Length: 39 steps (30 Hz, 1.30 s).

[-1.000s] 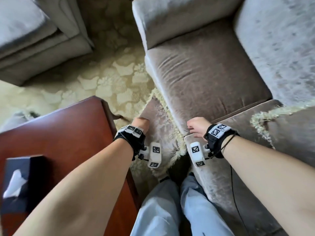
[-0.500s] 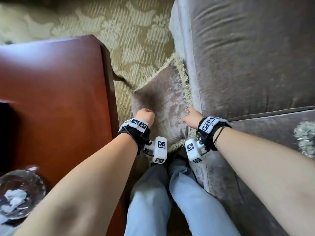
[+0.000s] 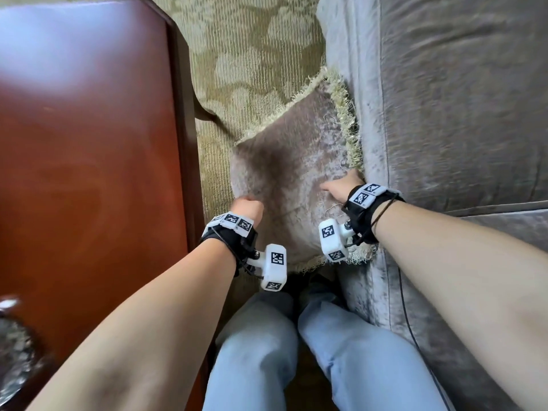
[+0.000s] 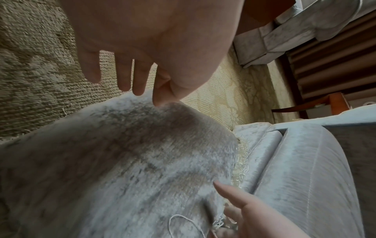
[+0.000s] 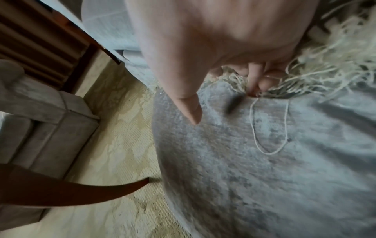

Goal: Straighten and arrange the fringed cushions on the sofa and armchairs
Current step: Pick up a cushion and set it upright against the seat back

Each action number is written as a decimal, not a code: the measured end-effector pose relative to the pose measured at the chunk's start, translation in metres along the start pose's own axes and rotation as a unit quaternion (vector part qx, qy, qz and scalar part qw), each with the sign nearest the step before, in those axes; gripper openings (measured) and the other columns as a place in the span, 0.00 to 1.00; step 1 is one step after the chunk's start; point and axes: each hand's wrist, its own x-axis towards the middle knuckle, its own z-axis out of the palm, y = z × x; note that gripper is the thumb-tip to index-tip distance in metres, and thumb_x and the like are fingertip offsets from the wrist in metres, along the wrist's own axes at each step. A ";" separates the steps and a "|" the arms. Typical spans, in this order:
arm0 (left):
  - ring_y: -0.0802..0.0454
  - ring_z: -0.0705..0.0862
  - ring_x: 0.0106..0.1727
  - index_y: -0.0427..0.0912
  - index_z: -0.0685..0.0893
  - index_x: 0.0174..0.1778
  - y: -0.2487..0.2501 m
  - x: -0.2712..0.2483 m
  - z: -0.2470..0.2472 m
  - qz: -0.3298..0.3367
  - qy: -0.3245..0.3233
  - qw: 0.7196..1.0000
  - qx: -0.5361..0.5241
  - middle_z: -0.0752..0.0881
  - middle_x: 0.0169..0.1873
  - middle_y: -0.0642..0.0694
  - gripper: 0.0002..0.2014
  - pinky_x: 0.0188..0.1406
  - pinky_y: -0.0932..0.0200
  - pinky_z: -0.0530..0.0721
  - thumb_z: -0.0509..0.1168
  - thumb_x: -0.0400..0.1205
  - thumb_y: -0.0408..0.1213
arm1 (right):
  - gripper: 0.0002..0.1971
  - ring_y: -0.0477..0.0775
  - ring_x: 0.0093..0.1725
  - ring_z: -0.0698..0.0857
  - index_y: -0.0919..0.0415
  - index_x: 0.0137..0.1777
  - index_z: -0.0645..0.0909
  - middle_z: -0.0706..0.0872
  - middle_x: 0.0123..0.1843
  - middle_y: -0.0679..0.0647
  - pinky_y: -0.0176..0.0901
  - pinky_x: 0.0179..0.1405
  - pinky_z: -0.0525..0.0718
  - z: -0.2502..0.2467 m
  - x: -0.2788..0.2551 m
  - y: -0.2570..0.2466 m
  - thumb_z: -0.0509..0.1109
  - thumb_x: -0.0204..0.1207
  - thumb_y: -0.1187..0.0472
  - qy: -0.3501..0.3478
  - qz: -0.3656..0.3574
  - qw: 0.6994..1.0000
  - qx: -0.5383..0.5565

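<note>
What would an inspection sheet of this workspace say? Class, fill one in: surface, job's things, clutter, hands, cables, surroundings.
Surface: patterned carpet between wooden table and sofa.
Job's things: fringed cushion is off the seat, leaning against the sofa front above the carpet; a loose thread loops on its face.
Clutter: a glass item at the table's near corner, blurred.
Hands: left hand pinches the cushion's left edge; right hand grips its fringed right edge, thumb on the face.
Cables: thin black cable runs from the right wrist down over the sofa.
Surroundings: armchair across the carpet.
</note>
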 end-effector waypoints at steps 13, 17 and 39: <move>0.41 0.81 0.47 0.38 0.84 0.59 -0.003 0.000 -0.001 0.010 -0.004 1.000 0.023 0.84 0.45 0.40 0.13 0.44 0.56 0.76 0.62 0.80 0.33 | 0.34 0.63 0.58 0.85 0.71 0.68 0.77 0.85 0.64 0.65 0.49 0.58 0.82 0.024 -0.013 -0.008 0.74 0.73 0.43 -0.019 -0.054 0.993 -0.101; 0.41 0.83 0.47 0.38 0.85 0.60 0.001 -0.023 -0.008 0.021 -0.003 1.000 0.009 0.87 0.48 0.38 0.14 0.43 0.57 0.78 0.62 0.81 0.32 | 0.30 0.65 0.69 0.79 0.69 0.70 0.76 0.78 0.72 0.67 0.54 0.69 0.79 0.014 -0.043 -0.007 0.67 0.79 0.44 0.003 -0.070 0.983 -0.172; 0.41 0.78 0.43 0.32 0.80 0.57 0.178 -0.341 -0.147 0.098 0.046 0.994 -0.006 0.79 0.36 0.39 0.10 0.42 0.51 0.77 0.61 0.82 0.29 | 0.23 0.59 0.49 0.84 0.72 0.61 0.78 0.85 0.54 0.60 0.41 0.44 0.76 -0.287 -0.332 -0.062 0.76 0.76 0.54 0.026 -0.268 0.963 0.001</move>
